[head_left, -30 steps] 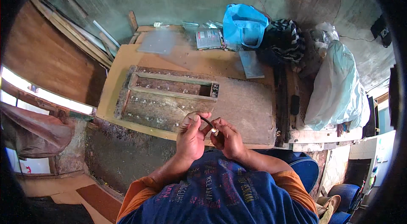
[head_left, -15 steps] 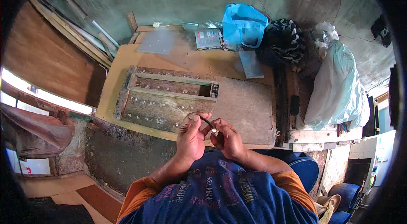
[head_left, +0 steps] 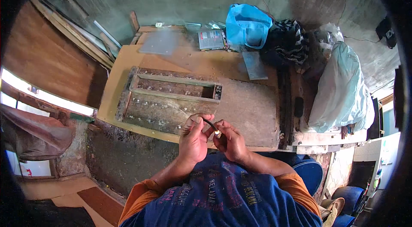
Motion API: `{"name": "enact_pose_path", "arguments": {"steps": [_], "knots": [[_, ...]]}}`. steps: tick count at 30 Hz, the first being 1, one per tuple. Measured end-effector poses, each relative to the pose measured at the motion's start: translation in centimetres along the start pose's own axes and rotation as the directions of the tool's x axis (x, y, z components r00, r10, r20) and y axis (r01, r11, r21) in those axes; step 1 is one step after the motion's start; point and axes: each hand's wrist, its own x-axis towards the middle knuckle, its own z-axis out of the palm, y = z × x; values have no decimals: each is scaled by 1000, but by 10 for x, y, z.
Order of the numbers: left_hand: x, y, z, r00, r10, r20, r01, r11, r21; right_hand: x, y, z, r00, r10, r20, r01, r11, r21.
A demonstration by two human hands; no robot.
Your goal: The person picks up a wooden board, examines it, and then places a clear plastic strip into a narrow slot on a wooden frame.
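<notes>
Here, at lower centre of the frame, the fingers [head_left: 202, 124] of the left hand [head_left: 194, 141] are pinched narrowly on a short dark cable [head_left: 209, 124], which arcs over to the right hand [head_left: 229, 142]. The right hand's fingers are closed on the cable's other end, where a small pale tip [head_left: 217, 133] shows between them. Both hands hold the piece just above the near edge of the table [head_left: 253, 111].

Compared with the views a second earlier, the hands occupy the same spot, and the cable remains held between them. Only a slight re-gripping of the fingertips is apparent; the pale tip now shows more plainly. In my judgement the work on the cable end is in progress, not finished.

Beyond the hands, a shallow wooden frame [head_left: 171, 98] with a long slot lies on the table, left of centre. Further back, towards the top of the frame, are a clear plastic sheet [head_left: 159, 42], a printed booklet [head_left: 211, 39], a blue bag [head_left: 246, 25] and a dark patterned cloth [head_left: 289, 40]. A flat grey plate [head_left: 254, 65] lies below the bag. At right, a large pale sack [head_left: 341, 89] leans by the table's end.
</notes>
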Motion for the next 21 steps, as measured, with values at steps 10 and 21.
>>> {"name": "enact_pose_path", "arguments": {"steps": [10,21], "knots": [[-1,0,0,1000,7,21,-7,1000,6,0,1,-1,999,-8,-32,7,999,-33],[-2,1,1,1000,14,10,-14,1000,11,0,1,-3,1000,14,-3,-14,1000,-21]]}}
